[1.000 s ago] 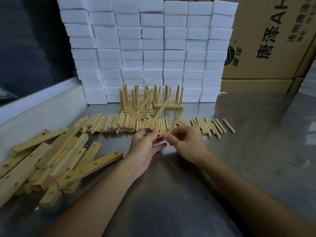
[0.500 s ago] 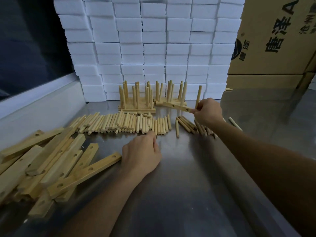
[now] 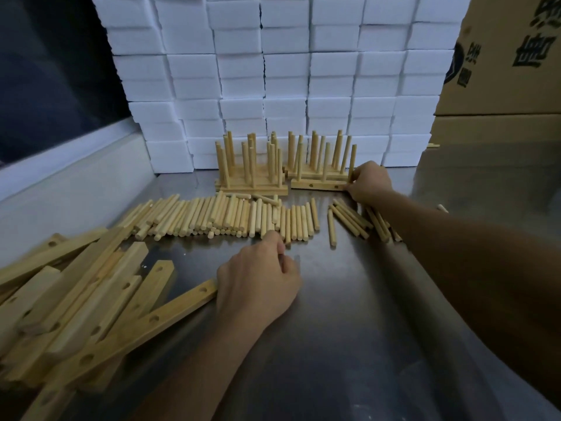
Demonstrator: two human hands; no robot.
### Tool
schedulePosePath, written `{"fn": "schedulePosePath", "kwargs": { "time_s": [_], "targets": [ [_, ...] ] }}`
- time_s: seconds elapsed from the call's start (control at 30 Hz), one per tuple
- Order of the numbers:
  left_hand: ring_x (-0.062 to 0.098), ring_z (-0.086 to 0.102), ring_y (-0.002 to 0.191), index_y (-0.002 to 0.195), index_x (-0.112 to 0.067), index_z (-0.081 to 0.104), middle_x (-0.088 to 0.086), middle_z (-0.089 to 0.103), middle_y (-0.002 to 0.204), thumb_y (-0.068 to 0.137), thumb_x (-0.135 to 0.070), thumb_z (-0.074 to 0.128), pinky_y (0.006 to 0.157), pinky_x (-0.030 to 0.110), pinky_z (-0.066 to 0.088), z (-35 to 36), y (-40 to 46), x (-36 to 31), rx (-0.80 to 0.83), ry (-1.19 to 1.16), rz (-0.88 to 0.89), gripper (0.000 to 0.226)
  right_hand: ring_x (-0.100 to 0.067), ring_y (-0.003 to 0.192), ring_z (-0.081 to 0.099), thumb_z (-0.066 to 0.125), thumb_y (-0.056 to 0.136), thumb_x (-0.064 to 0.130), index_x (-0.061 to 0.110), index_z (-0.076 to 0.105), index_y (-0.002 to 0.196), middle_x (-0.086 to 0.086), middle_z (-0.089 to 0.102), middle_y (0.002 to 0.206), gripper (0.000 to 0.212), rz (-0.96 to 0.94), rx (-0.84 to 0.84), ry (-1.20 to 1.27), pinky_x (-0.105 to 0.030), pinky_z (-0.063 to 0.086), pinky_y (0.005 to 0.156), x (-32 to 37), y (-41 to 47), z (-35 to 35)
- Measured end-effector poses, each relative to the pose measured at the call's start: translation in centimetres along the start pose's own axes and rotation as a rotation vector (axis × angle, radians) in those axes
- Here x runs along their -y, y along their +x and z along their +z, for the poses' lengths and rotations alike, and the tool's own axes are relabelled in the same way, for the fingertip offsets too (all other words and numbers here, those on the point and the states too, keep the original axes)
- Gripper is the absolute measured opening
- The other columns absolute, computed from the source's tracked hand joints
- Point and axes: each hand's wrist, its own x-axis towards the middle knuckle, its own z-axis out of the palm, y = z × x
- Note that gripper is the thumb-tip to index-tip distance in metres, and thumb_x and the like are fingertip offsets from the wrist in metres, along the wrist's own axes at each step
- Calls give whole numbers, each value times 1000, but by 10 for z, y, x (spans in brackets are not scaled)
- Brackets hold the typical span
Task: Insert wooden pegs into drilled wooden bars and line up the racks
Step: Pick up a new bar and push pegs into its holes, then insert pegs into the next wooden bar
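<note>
Head view: the right hand point(image 3: 368, 182) has its grip pinched on the end of a pegged wooden bar point(image 3: 318, 185), set on the metal surface point(image 3: 349, 314) beside the finished racks point(image 3: 252, 174). The left hand point(image 3: 258, 284), fingers loosely curled and holding nothing, rests near the loose pegs point(image 3: 212, 217).

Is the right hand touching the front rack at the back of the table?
Touching. The head view shows the right hand with its fingers wrapped around the right end of the front rack, with no gap visible.

Both forearms bare, no sleeves; left hand point(image 3: 258, 284), right hand point(image 3: 368, 182) ungloved.
</note>
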Motion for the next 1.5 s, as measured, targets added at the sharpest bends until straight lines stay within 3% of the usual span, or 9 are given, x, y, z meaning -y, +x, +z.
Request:
{"fn": "schedulePosePath", "kwargs": {
  "time_s": [0.07,0.2,0.5,0.77,0.97,1.17,1.27,1.33,1.5],
  "targets": [
    [1,43,62,91,-38,43,-13,48,69,93,-38,50,52,26,29,0,0,0,-5,7,-5,7,-28,84,68,72,85,10,1,74,88,-15,72,86,9,0,-21,9,-35,57,73,3,1,3],
    [2,43,59,91,-37,43,-11,49,66,94,-38,49,50,24,25,0,0,-1,-8,14,-6,7,-28,84,68,73,82,9,3,72,90,-13,71,88,11,16,-71,31,-42,60,80,9,1,5],
    [1,42,60,93,-36,45,-12,50,69,93,-38,49,49,26,26,1,1,0,5,21,-7,5,-22,78,69,64,87,15,9,70,94,-7,72,88,11,-17,-52,22,-40,61,78,20,-18,-8],
    [13,50,65,92,-32,49,-10,54,70,93,-35,49,59,33,36,1,1,-1,20,52,3,4,-16,74,67,61,90,15,10,73,85,-4,71,79,14,-118,-103,216,-33,59,71,35,-81,-30],
    [19,51,70,93,-27,50,-7,55,74,94,-32,48,59,33,34,-2,-3,-5,28,99,68,5,-11,71,67,63,95,19,15,73,92,3,70,79,11,-136,-148,372,-20,54,62,33,-137,-47],
    [21,48,78,90,-20,50,0,61,90,89,-22,52,67,35,35,-14,-17,-14,-48,184,138,3,-5,74,64,63,95,20,16,74,96,9,67,78,12,-142,-217,399,-14,47,65,-1,-173,-38],
    [24,53,98,106,-20,58,3,61,106,86,-29,55,87,42,36,-24,-20,-13,-76,401,80,23,-1,72,62,63,94,21,19,74,94,17,64,75,11,-122,-279,414,-11,41,62,-10,-179,-38],
    [27,50,110,115,-20,58,5,57,117,83,-36,57,93,47,33,-32,-20,-10,-66,515,-10,36,-1,71,62,63,94,22,25,71,87,19,63,74,10,-138,-278,406,-12,42,61,-10,-181,-40],
    [33,41,125,132,-17,46,12,44,139,85,-44,54,99,51,33,-42,-16,0,167,554,-273,55,-2,71,63,64,94,21,22,73,90,18,64,74,10,-132,-231,417,-10,42,62,-11,-183,-39]
  ]
}}
